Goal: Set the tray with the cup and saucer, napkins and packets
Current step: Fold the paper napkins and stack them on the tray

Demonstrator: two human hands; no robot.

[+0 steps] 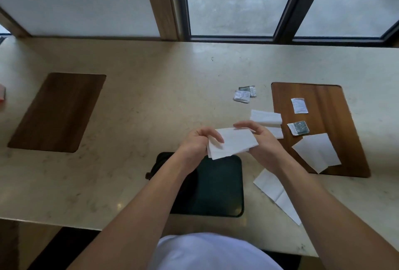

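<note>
A folded white napkin (pixel 234 143) is held above the far edge of the dark tray (pixel 218 185). My left hand (pixel 199 141) grips its left end and my right hand (pixel 258 138) holds its right end. More white napkins lie to the right: a folded one (pixel 266 116) beside my right hand, one (pixel 317 151) on the wooden mat (pixel 323 97), and one (pixel 275 192) on the counter near my right forearm. Two packets (pixel 299 105) (pixel 299 127) lie on that mat. Several packets (pixel 244 94) sit on the counter. No cup or saucer is in view.
A second wooden mat (pixel 58 112) lies at the left on the pale stone counter (pixel 140 88). A red and white object (pixel 2 95) shows at the left edge. A wall and windows (pixel 237 2) bound the counter's far side.
</note>
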